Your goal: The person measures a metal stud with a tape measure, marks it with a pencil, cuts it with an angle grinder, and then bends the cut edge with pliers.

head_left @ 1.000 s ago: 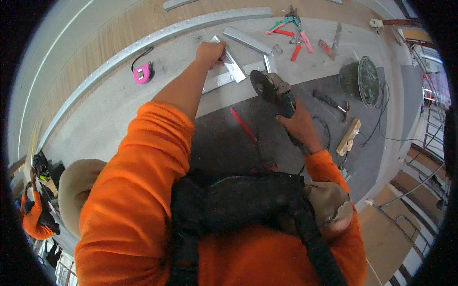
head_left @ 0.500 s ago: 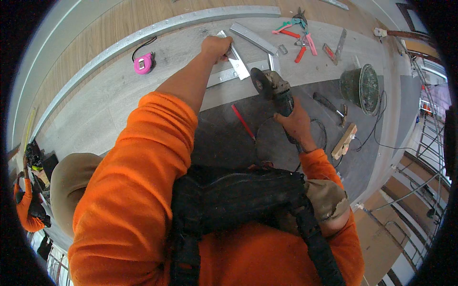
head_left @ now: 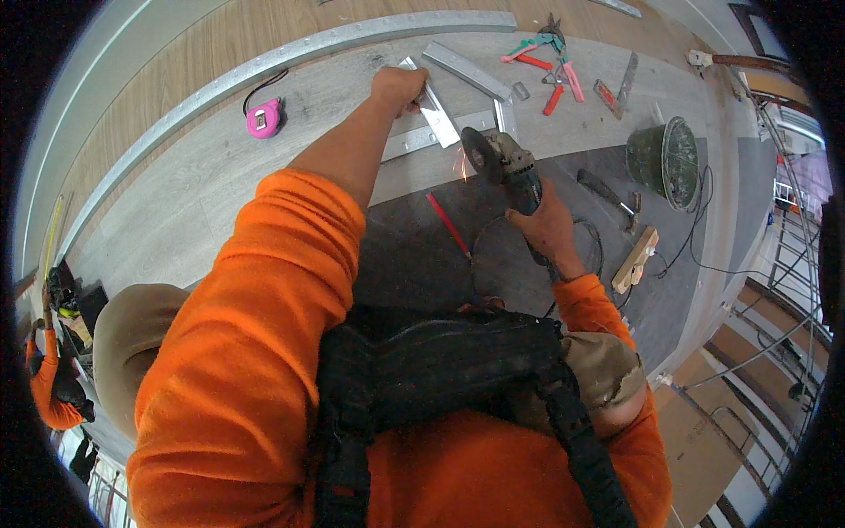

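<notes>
My left hand (head_left: 400, 90) is closed on a short silver metal channel (head_left: 442, 126), held slanted over another metal strip (head_left: 409, 143) on the floor. An angle grinder (head_left: 525, 187) is gripped around its dark body by my right hand (head_left: 547, 227). Its cutting disc (head_left: 481, 157) is at the channel's near end, and a few orange sparks (head_left: 462, 167) fly off just below. Beyond the grinder, a longer metal channel (head_left: 466, 70) lies on the boards. A red pencil-like stick (head_left: 449, 225) rests on the dark sheet nearer to me.
A long metal track (head_left: 290, 55) curves along the far side. Around me lie a pink tape measure (head_left: 263, 118), snips (head_left: 553, 40), a hammer (head_left: 607, 195), a wood block (head_left: 635, 260) and a dirty bucket (head_left: 662, 163). A black cable (head_left: 704, 207) trails right. Another person (head_left: 55, 387) is far left.
Sparks now show under the disc, where none were before. The disc has shifted very slightly toward me; my left hand and the channel are nearly still.
</notes>
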`<state>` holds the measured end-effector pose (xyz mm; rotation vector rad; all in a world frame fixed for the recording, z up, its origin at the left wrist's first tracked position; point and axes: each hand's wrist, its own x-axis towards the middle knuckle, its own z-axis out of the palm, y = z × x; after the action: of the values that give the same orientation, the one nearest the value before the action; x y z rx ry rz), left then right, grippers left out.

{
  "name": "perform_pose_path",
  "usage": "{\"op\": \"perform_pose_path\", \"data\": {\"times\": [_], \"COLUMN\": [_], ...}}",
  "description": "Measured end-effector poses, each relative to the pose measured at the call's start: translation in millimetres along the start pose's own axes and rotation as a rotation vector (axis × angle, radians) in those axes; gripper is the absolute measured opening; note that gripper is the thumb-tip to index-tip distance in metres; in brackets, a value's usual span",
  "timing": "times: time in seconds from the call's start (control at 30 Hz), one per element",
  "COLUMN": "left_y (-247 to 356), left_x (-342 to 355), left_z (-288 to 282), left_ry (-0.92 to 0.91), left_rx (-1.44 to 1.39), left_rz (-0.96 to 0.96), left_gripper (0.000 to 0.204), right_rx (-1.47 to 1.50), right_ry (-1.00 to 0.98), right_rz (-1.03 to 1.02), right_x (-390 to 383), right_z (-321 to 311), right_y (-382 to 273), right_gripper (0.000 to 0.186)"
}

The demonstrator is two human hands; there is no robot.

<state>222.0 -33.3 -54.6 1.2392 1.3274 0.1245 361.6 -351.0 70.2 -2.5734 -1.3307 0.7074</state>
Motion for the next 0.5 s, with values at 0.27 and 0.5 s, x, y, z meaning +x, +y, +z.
{"op": "perform_pose_path", "data": {"times": [0.27,0.5], "left_y": [-0.1,-3.4], "left_x": [2.2,2.3], "left_z": [-5.0,3.0], "left_ry": [0.003,0.016], "left_rx": [0.019,-0.205], "left_rz": [-0.004,-0.004], "left_gripper": [0.042,0.031], "right_rx": [0.009,0.048], "right_ry": [-0.022,0.042], "right_rz": [0.023,-0.061], "right_x": [0.7,6.0], "right_z": [-0.4,11.3], "right_y": [-5.3,8.0], "right_gripper": [0.076,0.069]}}
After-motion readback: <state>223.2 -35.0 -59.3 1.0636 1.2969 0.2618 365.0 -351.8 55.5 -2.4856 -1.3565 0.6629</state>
